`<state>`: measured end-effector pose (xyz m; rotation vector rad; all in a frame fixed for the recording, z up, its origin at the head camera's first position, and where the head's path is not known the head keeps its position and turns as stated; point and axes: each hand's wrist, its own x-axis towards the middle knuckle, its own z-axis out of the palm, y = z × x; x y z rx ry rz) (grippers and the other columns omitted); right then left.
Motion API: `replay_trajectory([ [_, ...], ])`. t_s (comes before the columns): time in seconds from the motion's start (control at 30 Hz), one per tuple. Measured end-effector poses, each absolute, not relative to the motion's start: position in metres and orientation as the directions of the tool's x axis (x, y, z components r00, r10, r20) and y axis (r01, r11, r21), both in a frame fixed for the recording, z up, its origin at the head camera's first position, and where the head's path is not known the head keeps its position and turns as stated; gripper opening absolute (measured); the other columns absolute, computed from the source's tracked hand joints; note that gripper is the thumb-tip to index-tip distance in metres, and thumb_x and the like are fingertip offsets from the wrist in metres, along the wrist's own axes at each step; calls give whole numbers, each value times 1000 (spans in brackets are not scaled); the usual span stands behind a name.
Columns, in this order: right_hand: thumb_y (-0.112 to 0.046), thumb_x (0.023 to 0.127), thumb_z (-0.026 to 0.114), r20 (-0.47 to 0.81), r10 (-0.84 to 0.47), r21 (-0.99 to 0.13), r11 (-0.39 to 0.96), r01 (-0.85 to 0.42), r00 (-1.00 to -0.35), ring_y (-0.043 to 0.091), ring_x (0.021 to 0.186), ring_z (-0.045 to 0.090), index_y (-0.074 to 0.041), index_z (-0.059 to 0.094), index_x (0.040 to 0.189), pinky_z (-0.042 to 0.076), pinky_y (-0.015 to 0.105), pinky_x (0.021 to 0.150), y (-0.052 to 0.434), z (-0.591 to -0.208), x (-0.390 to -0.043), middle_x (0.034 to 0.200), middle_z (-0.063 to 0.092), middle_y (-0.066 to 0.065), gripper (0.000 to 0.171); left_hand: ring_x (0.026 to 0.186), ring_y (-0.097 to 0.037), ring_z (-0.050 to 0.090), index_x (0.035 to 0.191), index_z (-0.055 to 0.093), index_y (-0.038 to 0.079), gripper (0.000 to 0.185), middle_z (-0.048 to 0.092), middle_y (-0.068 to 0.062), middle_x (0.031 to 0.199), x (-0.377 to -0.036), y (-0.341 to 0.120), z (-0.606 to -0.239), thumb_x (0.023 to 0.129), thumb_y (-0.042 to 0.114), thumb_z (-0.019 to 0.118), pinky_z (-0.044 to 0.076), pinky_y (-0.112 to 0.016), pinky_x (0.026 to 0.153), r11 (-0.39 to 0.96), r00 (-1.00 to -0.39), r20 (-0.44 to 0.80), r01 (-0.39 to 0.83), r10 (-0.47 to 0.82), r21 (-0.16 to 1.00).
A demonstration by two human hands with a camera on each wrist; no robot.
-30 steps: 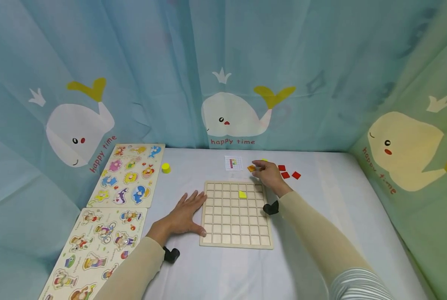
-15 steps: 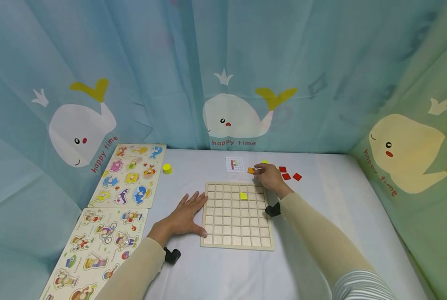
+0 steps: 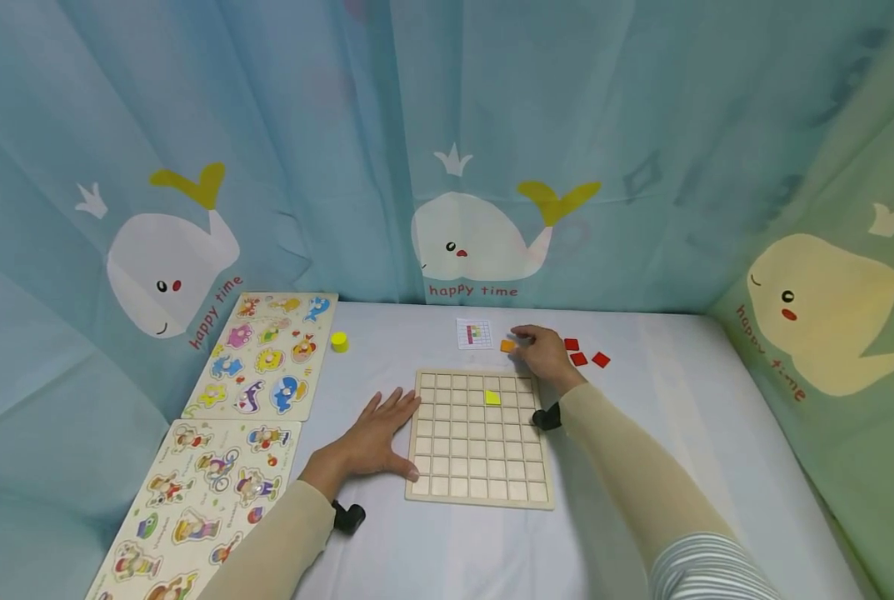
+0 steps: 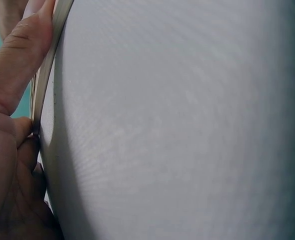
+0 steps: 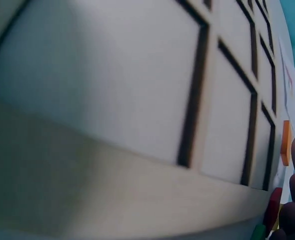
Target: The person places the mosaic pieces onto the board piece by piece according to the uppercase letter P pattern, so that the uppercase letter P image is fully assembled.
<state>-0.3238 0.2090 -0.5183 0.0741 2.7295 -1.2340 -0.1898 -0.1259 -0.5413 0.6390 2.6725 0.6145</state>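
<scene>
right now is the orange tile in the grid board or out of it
Out: the orange tile is beyond the far edge of the grid board, between the printed card and the right hand.

The place seems to be a small play corner, closed in by light blue and greenish curtains (image 3: 327, 125) at the back and on both sides. On these are printed pale whales (image 3: 484, 233) with little white crowns (image 3: 454, 163), near the red words "happy time" (image 3: 472, 291). A counter (image 3: 656, 433) with white covering carries playthings: two puzzle boards (image 3: 229, 414) with animals (image 3: 269, 360) and sporting figures (image 3: 195, 527), one wooden grid board (image 3: 484, 437) and small coloured tiles (image 3: 601, 360). Which kind of building lies behind the curtains cannot be told.
</scene>
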Motion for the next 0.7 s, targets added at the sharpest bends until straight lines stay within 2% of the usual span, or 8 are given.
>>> replay_trajectory([
  [0.2, -14, 89, 70, -107, -37, -702, 711, 49, -994, 32, 119, 54, -10, 64, 127, 45, 49, 106, 209, -522, -323, 131, 60, 14, 39, 153, -15, -1, 158, 15, 23, 130, 10, 8, 165, -190, -126, -541, 56, 72, 78, -5, -41, 126, 808, -848, -205, 352, 490, 473],
  [0.4, -14, 89, 69, -101, -23, -680, 731, 52, -995, 32, 120, 53, -11, 69, 120, 44, 50, 106, 206, -523, -323, 126, 63, 14, 31, 153, -14, -2, 158, 14, 24, 130, 9, 9, 165, -190, -126, -542, 56, 73, 77, -6, -40, 126, 810, -847, -209, 353, 490, 469],
  [0.7, -17, 92, 66, -104, -39, -658, 752, 39, -994, 35, 126, 50, -11, 68, 119, 43, 53, 107, 205, -525, -322, 127, 61, 13, 28, 153, -17, 1, 158, 16, 21, 129, 12, 6, 165, -191, -128, -542, 57, 73, 78, -3, -43, 126, 792, -839, -181, 382, 513, 476],
])
